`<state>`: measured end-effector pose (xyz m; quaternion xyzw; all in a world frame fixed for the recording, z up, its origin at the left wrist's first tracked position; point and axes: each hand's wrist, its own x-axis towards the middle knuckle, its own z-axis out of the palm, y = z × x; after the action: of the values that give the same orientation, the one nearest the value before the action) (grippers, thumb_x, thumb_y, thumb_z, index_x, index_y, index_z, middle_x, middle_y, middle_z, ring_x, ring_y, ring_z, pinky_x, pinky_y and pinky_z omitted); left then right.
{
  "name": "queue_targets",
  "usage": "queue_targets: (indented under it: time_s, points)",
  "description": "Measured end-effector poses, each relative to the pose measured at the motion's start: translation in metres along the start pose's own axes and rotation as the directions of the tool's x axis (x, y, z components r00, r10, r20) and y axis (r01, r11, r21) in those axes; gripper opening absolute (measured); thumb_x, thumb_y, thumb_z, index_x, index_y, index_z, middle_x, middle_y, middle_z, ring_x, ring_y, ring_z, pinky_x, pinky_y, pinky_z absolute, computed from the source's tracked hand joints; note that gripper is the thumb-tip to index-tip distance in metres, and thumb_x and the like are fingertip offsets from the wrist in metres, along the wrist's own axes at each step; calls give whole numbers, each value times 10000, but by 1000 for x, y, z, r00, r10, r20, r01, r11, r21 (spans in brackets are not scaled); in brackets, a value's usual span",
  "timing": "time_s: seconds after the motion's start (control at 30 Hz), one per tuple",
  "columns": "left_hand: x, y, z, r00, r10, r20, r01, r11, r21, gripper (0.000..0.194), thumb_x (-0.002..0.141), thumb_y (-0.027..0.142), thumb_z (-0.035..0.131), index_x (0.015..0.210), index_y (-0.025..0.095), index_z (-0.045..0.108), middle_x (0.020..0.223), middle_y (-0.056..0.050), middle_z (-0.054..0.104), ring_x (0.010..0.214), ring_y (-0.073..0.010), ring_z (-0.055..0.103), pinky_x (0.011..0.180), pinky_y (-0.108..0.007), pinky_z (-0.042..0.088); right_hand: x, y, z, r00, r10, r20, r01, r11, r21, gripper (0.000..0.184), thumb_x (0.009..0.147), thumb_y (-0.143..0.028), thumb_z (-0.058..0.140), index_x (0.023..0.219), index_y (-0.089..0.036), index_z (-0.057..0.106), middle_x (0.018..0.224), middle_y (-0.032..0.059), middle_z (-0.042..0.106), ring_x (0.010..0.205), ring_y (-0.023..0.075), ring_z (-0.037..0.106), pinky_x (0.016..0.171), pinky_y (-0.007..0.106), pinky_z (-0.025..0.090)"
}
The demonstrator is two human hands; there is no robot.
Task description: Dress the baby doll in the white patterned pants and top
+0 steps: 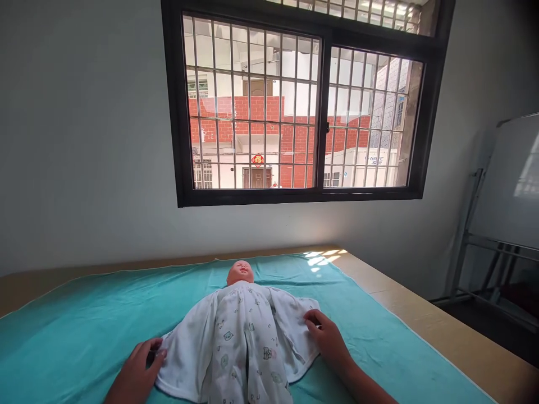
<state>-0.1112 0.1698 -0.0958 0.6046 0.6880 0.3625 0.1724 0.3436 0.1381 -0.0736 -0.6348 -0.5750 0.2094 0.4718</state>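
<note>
A baby doll lies on its back, with only its head showing above the clothes. White baby pants printed with small animal figures lie over its front, gathered waistband near the doll's chin and legs toward me. Beneath them a plain white baby garment spreads out to both sides. My left hand is closed at the garment's left edge, thumb and fingers pinching it. At its right edge, my right hand pinches the cloth between thumb and fingers. The doll's body and limbs are hidden.
A teal cloth covers much of the wooden table, whose edge runs along the right. Behind stands a wall with a barred, dark-framed window. A whiteboard on a metal stand is at the right.
</note>
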Motion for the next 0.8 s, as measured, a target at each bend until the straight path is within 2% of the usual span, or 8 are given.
queue_targets:
  time_s: [0.17,0.3,0.43,0.53,0.67,0.8]
  points:
    - [6,-7,6,1000,11,-18,-10,999,52,665,700,618,344,1041,129,640,1161,-178,685,1136,-332,616,1028,-442,453,6,9,0,1000,1,-13,-1,1000,23,243,739,-399,492,824,-210,618,882,46,694,846,242,635,814,350,471]
    - [12,-17,13,998,-23,-63,28,997,77,740,679,626,351,1095,84,634,1231,-216,645,1196,-362,574,1063,-476,413,16,27,-14,999,18,-51,-17,1000,9,281,734,-424,498,854,-209,634,924,56,698,901,252,644,855,360,475]
    - [10,-21,14,999,-39,-11,39,999,2,678,717,643,398,1123,149,624,1212,-153,673,1180,-351,589,1037,-481,438,26,49,-36,987,-4,-163,-19,990,-140,321,766,-420,477,944,-200,628,1036,89,680,982,258,625,860,362,477]
    - [8,-18,11,996,-86,13,87,993,-73,655,716,654,421,1120,172,604,1215,-145,669,1166,-343,596,1013,-480,458,32,58,-47,986,1,-167,-51,953,-298,353,802,-474,465,938,-186,618,1010,109,671,938,258,622,826,363,473]
    - [9,-15,8,991,-118,61,126,979,-159,626,720,649,437,1115,185,581,1219,-142,647,1140,-317,607,989,-438,477,31,51,-48,996,39,-86,-73,896,-437,403,840,-551,464,916,-196,639,905,81,675,883,252,611,771,353,447]
    - [8,-15,6,991,-131,24,133,982,-133,628,756,647,429,1160,183,558,1256,-143,605,1118,-313,611,930,-425,499,22,34,-42,997,66,-49,-82,861,-501,377,847,-542,496,966,-215,641,832,40,670,776,220,604,692,321,407]
